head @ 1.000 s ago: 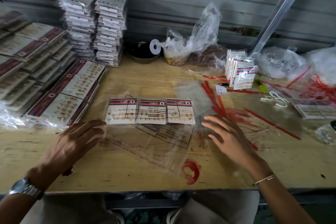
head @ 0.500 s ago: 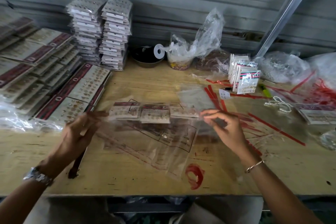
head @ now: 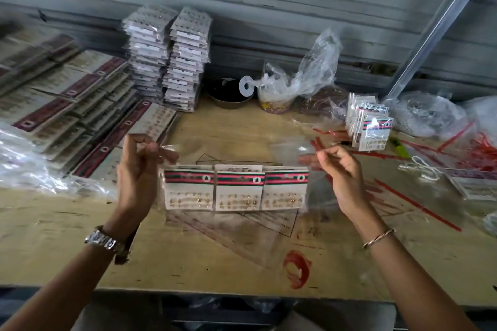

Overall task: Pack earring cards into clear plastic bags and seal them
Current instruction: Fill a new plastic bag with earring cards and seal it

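Bag [head: 287,154] of clear plastic, holding three cards [head: 238,188] side by side, hangs above the desk [head: 215,258], upper corners pinched by left hand [head: 139,169] and right hand [head: 341,172], each grip clamped on it.

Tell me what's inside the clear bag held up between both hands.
Three earring cards sit side by side in the clear bag, striped headers up, studs showing. Any cards behind them are hidden.

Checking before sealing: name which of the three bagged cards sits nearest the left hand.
The left-end card, right beside the left hand; the middle card and right-end card sit further off.
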A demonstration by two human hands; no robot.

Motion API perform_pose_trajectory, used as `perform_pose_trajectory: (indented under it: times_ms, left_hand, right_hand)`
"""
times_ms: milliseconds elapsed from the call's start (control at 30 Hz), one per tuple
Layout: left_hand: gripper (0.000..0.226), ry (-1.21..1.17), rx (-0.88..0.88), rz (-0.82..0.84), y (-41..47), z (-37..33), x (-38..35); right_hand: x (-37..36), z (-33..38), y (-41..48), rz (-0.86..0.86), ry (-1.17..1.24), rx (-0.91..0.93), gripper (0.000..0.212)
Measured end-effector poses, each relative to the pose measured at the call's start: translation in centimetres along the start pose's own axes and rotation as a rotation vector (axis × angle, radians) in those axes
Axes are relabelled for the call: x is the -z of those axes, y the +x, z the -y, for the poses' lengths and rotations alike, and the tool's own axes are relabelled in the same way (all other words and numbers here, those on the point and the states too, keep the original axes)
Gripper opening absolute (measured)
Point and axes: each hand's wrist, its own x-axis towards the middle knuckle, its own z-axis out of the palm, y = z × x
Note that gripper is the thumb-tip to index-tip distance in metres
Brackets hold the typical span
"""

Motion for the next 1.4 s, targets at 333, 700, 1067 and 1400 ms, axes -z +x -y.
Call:
perform_pose_trajectory:
  times_ms: [333,700,1067,1400]
  left_hand:
    - [0.005,-0.074,0.004,-0.072,2.7,-2.3,-1.5]
    - [0.01,0.019,0.133,-0.012,-3.7,-0.4,-1.3]
    - [0.005,0.41,0.143,-0.084,-4.5,1.5,-1.2]
    - [0.015,0.361,0.087,-0.081,-4.8,2.2,-1.8]
  right_hand:
    - [-0.6,2.5,1.9,-0.141,-0.013,0.062,0.011]
    - [-0.1,-2.6,-4.2,-0.114,-0.092,-0.084,0.008]
    - [-2.9,-2.0,-5.6,-0.247,-0.073,-0.154,0.014]
    - [-4.8,-2.0,-5.4,-0.393,-0.345,-0.151,0.011]
